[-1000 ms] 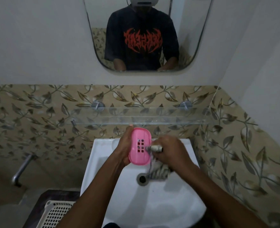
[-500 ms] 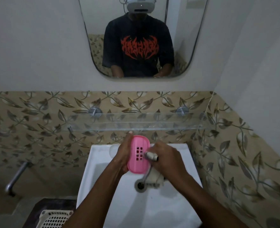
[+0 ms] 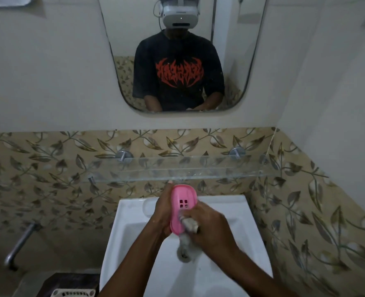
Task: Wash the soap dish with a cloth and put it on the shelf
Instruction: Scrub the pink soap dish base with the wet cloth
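Observation:
A pink soap dish with small drain holes stands on edge above the white sink. My left hand grips it from behind along its left side. My right hand is closed on a grey cloth, pressing it against the lower part of the dish's inner face. The cloth's loose end hangs down toward the drain. A clear glass shelf runs along the tiled wall just above the dish, with nothing on it.
A mirror above shows a person in a dark shirt. A metal pipe sticks out of the wall at lower left. A white slotted basket sits on a dark surface left of the sink. The right wall is close.
The right hand with the cloth has slid down from the dish's middle holes to its lower part. The camera has tilted up, showing more of the mirror.

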